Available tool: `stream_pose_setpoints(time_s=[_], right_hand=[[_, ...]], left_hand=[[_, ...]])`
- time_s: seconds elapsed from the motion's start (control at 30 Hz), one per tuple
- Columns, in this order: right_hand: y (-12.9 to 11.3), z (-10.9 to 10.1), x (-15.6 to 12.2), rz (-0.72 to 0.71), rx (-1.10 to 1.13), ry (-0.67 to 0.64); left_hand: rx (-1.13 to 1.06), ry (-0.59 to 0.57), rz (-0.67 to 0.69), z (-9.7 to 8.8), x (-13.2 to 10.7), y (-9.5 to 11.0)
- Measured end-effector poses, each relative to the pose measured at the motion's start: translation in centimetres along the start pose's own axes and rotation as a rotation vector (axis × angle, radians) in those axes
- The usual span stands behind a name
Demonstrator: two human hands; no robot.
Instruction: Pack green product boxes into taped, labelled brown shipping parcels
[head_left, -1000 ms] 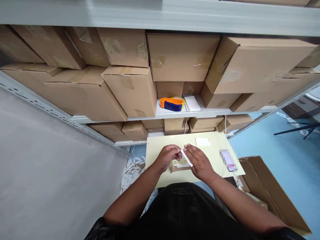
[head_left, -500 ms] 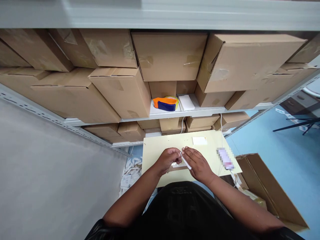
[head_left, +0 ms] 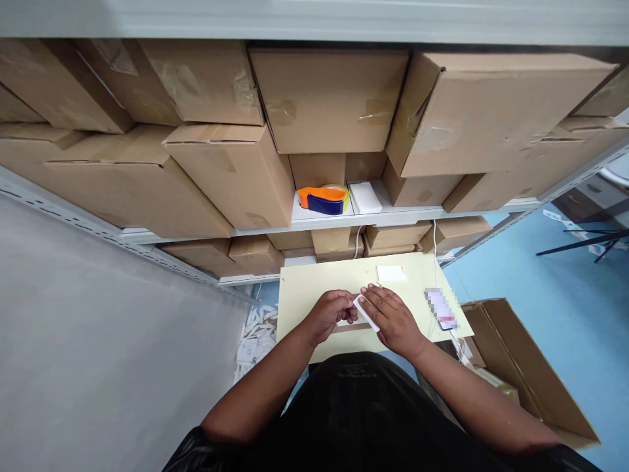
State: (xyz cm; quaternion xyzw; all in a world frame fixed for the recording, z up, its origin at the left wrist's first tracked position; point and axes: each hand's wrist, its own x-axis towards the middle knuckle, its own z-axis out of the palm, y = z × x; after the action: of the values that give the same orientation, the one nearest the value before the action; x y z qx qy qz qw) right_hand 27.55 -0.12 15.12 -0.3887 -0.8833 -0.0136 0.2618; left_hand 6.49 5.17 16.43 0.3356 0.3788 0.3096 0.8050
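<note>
"R hand [head_left: 393, 321] had a white card [head_left: 367, 313], fingers laid across it. L hand [head_left: 337, 314] was curled up by the card's edge; couldn't tell if it gripped."

"Where was the card, exactly?"

"Btwn the 2 hands, slanted, over a mostly hidden brown box [head_left: 350, 328] on the pale yellow surface [head_left: 302, 282]. Couldn't tell if card & box touched."

"OK, & the rest?"

"Phone [head_left: 441, 308], blurred, nr the surface's R edge, plus a white pad [head_left: 392, 273] nr the far edge. Orange-&-blue tape dispenser [head_left: 322, 200] sat on the shelf [head_left: 393, 215] above, just beside a small white box [head_left: 365, 197]. Open carton [head_left: 535, 367] to the R."
</note>
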Motion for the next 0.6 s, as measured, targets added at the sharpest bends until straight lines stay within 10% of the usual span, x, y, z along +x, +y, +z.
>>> stream_pose_setpoints(time_s=[0.3, 0.6], right_hand=[[0.1, 0.4, -0.4, 0.040, 0.062, 0.004], [-2.0, 2.2, 0.4, 0.590, 0.779, 0.066]], left_hand=[[-0.014, -0.017, 0.024, 0.0, 0.6, -0.7], [0.377, 0.137, 0.320, 0.4, 1.1, -1.6]])
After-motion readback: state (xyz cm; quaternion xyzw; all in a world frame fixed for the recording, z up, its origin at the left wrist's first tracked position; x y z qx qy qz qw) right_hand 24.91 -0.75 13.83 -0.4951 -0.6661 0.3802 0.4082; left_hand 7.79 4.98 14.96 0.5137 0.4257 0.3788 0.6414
